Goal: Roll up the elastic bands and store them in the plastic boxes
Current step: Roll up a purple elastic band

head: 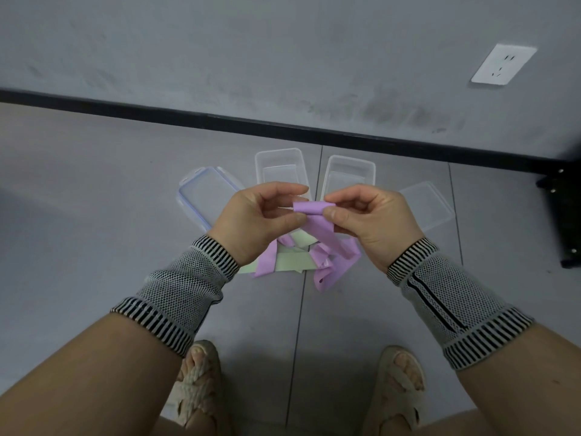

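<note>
Both hands are up in front of the person, above the floor (pixel 94 190), working one end of the purple elastic band (pixel 317 226). The right hand (pixel 374 220) pinches the small started roll between thumb and forefinger, and the left hand (pixel 261 215) pinches the band's other edge. The rest of the band trails down onto a loose heap with a pale green band (pixel 294 261), and that is where I see trouble: the tail may be tangled with the green one and could drag it up as the roll grows. The roll is only a turn or so, and stretchy material could spring open if either pinch slackens. Two open plastic boxes (pixel 350 171) wait just beyond, with their lids (pixel 204 196) alongside.
</note>
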Demonstrator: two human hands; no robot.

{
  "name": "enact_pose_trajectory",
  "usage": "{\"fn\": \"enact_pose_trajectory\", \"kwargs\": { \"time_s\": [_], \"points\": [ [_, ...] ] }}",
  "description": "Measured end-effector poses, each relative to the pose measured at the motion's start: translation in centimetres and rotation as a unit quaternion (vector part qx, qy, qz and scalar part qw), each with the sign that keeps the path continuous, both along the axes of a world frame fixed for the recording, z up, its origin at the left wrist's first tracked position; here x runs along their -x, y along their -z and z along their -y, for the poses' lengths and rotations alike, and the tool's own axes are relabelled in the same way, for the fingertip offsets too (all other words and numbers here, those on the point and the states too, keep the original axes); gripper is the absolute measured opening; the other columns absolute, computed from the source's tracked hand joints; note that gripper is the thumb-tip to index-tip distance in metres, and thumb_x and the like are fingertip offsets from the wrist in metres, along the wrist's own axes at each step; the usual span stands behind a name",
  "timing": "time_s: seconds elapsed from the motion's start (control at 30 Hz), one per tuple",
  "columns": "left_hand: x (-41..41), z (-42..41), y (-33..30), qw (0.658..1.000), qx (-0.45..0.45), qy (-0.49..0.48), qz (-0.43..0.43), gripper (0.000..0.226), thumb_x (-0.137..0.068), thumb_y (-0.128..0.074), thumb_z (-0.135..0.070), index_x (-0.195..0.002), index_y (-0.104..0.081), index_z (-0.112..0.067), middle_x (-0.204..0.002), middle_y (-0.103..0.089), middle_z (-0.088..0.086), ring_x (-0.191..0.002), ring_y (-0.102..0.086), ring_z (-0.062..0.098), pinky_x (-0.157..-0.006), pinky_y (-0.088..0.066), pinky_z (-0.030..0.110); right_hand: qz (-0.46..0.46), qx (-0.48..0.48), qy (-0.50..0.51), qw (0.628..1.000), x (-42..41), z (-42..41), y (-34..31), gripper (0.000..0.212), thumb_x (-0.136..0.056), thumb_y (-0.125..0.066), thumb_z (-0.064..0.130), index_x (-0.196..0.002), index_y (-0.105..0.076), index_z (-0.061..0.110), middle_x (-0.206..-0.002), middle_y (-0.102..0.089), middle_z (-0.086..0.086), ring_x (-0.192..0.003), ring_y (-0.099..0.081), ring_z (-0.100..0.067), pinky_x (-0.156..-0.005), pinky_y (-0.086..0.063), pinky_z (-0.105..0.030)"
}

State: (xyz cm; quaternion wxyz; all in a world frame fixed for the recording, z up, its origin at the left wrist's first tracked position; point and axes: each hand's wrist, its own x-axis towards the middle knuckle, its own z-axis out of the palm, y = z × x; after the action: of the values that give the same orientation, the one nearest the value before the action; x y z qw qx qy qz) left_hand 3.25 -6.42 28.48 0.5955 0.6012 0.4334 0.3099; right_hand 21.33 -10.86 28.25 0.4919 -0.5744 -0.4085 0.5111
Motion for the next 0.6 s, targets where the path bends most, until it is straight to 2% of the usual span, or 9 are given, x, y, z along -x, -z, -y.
{"fn": "enact_pose_trajectory", "kwargs": {
  "time_s": [0.1,0.2,0.3,0.37,0.5,0.6],
  "points": [
    [0.1,-0.1,0.1,0.999,-0.042,-0.003,-0.022,0.029,-0.078,-0.067,0.007,-0.091,-0.067,-0.019,-0.082,-0.073,-0.009,-0.08,-0.069,0.008,-0.076,-0.054,0.019,0.009,-0.011,-0.001,1.0,0.2,-0.1,0.0,0.022,-0.076,-0.069,-0.009,-0.081,-0.069,0.012,-0.083,-0.072,-0.012,-0.078,-0.069,-0.025,-0.074,-0.06,-0.036],
    [0.1,-0.1,0.2,0.996,-0.08,-0.019,-0.037,0.028,-0.079,-0.068,0.005,-0.088,-0.068,-0.021,-0.088,-0.071,0.012,-0.081,-0.068,0.021,-0.079,-0.057,0.026,0.01,-0.015,-0.005,1.0,0.4,-0.1,0.0,0.023,-0.075,-0.069,-0.011,-0.081,-0.069,0.012,-0.081,-0.072,-0.008,-0.077,-0.07,-0.019,-0.074,-0.059,-0.031],
    [0.1,-0.2,0.5,0.995,-0.089,-0.027,-0.039,0.027,-0.08,-0.067,0.006,-0.088,-0.068,-0.02,-0.092,-0.07,0.021,-0.085,-0.066,0.031,-0.081,-0.057,0.033,0.016,-0.017,-0.009,1.0,0.5,-0.3,0.1,0.024,-0.076,-0.069,-0.011,-0.082,-0.068,0.012,-0.082,-0.071,-0.006,-0.077,-0.069,-0.017,-0.075,-0.058,-0.028],
    [0.0,-0.2,0.7,0.995,-0.089,-0.032,-0.041,0.026,-0.08,-0.068,0.006,-0.087,-0.069,-0.019,-0.091,-0.071,0.02,-0.085,-0.067,0.031,-0.081,-0.056,0.034,0.018,-0.019,-0.012,1.0,0.5,-0.3,0.4,0.025,-0.076,-0.068,-0.011,-0.084,-0.068,0.013,-0.083,-0.071,-0.006,-0.079,-0.069,-0.017,-0.075,-0.058,-0.028],
    [-0.1,-0.4,1.0,0.994,-0.091,-0.032,-0.045,0.022,-0.08,-0.067,0.007,-0.092,-0.069,-0.011,-0.089,-0.071,0.01,-0.082,-0.068,0.02,-0.079,-0.055,0.023,0.017,-0.002,-0.021,1.0,0.5,-0.2,0.9,0.021,-0.081,-0.068,-0.002,-0.096,-0.068,0.013,-0.094,-0.071,-0.013,-0.089,-0.07,-0.023,-0.079,-0.058,-0.037],
    [-0.1,-0.4,1.1,0.993,-0.098,-0.033,-0.047,0.021,-0.08,-0.067,0.006,-0.094,-0.07,-0.01,-0.09,-0.071,0.01,-0.084,-0.068,0.022,-0.08,-0.056,0.026,0.031,0.002,-0.026,0.999,0.5,-0.2,0.9,0.015,-0.081,-0.07,0.007,-0.095,-0.07,0.011,-0.092,-0.072,-0.015,-0.087,-0.071,-0.026,-0.076,-0.058,-0.041]
  ]
}}
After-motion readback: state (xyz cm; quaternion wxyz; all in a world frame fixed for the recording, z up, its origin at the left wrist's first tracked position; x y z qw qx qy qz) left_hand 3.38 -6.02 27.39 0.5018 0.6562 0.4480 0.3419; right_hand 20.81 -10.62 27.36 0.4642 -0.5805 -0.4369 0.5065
